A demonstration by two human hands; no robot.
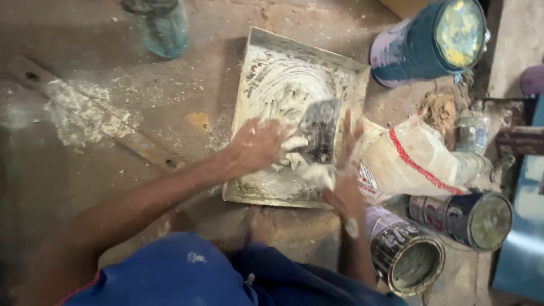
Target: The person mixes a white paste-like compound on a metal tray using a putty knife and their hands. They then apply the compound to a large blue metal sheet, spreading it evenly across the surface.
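While the scraper blade (319,129) is gripped by its handle in the left hand (262,144), fingers curled tight round it, the right hand (343,170) is held flat & open against the blade's far edge, nothing clasped. Both are coated w/ white paste. The blade is held over a square metal tray (266,56) smeared w/ the same paste, set on the dusty floor. Beside the tray, to the right, a white sack (416,158) & 3 paint cans (405,255) are seen.

Both hands (300,153) on scraper (320,129) over tray (249,79)
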